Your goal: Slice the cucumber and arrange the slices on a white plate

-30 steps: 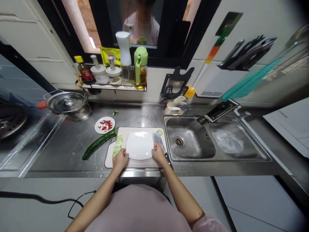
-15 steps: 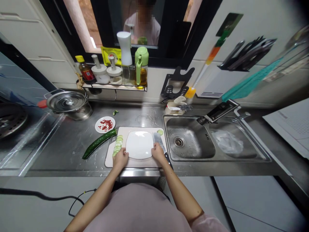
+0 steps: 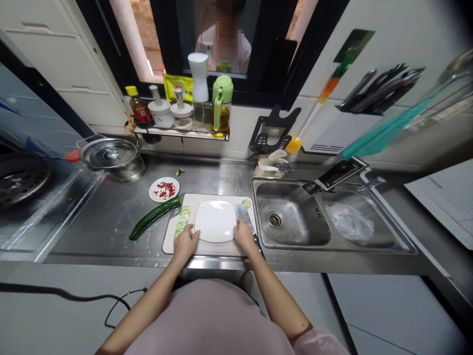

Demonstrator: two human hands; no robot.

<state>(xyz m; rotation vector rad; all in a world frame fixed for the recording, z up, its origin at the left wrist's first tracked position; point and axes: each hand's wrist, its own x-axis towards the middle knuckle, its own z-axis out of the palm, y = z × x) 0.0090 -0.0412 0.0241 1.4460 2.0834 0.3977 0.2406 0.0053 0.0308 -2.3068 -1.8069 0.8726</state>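
Note:
A white, rounded-square plate (image 3: 215,221) is over the middle of the cutting board (image 3: 170,245). My left hand (image 3: 186,241) grips the plate's left edge, and my right hand (image 3: 244,235) pinches its right edge. Cucumber slices (image 3: 183,220) lie in an overlapping row on the board, close by my left hand. To the right of the plate is a knife (image 3: 243,215), its blade partly hidden by my right hand. One more cucumber slice (image 3: 246,202) sits near the board's far right corner. A long piece of cucumber (image 3: 155,217) reaches from the counter to the board's left side.
A small plate (image 3: 152,194) of chopped red bits stands behind the cucumber, with green cucumber scraps (image 3: 179,172) beyond it. At the back left is a lidded steel pot (image 3: 127,167). The double sink (image 3: 295,239) adjoins the board's right; a condiment rack (image 3: 199,135) hangs behind.
The camera view has shifted slightly, so the scene appears a little further right. Both hands keep their hold on the plate, which stays over the board.

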